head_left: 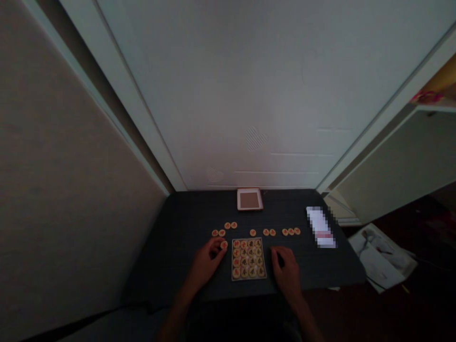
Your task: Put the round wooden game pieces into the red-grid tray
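Note:
Between the thumb and fingers of my left hand (208,256) is a round Chinese chess piece (223,244) with a red character, just left of a shallow square box (264,267). Rows of round pieces (244,261), some marked red and some black, fill the box. My right hand (285,266) rests on the table to the right of the box. Its fingers are curled in towards the thumb, and no piece shows in them. Beyond the box lie several loose red-marked pieces in small groups, among them a pair (231,225) and a row of three (291,232).
A shallow tray or lid (250,209) with a brown inside sits at the dark table's (192,209) back edge, against a white panel. A blurred-out phone-like object (319,225) lies at the right. A white box (384,256) stands lower, beyond the table's right edge.

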A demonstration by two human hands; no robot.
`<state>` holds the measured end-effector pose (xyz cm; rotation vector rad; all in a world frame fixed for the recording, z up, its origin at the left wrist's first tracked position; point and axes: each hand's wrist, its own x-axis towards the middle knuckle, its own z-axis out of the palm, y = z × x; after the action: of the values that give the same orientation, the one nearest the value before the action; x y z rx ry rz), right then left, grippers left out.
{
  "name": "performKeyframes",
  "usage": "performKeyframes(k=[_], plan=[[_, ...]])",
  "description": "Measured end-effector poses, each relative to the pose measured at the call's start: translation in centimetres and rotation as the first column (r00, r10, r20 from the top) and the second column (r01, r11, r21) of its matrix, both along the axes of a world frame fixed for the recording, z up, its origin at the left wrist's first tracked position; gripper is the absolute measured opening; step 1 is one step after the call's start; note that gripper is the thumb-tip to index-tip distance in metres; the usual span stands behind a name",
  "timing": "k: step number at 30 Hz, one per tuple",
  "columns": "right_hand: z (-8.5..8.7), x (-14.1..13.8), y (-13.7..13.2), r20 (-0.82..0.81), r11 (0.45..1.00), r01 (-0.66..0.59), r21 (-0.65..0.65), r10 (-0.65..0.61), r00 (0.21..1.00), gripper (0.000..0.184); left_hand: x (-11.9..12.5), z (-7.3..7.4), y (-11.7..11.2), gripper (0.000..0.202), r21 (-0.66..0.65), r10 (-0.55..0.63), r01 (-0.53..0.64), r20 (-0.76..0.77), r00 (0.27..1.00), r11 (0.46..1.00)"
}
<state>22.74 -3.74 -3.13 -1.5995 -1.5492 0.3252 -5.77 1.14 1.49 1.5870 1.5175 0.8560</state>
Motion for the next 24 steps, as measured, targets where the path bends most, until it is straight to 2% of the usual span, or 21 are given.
performKeyframes(k=[5, 10, 24], plan=[[0.0, 0.0, 0.0, -0.002, 1.0, 0.01, 0.007, -0.01, 1.0, 0.03, 0.8, 0.4, 0.0, 0.036, -0.116, 0.003, 0.023, 0.223, 0.975, 0.993], [0.3, -0.1, 0.1, 0.003, 1.0, 0.002, 0.01, -0.002, 1.0, 0.031, 1.3, 0.6, 0.0, 0.034, -0.149, 0.038, 0.018, 0.367, 0.929, 0.989], [0.7, -0.2, 0.0, -0.067, 0.999, 0.035, -0.01, -0.035, 0.997, 0.03, 1.8, 0.6, -0.1, 0.037, -0.169, 0.072, 0.0, 0.422, 0.904, 0.986]])
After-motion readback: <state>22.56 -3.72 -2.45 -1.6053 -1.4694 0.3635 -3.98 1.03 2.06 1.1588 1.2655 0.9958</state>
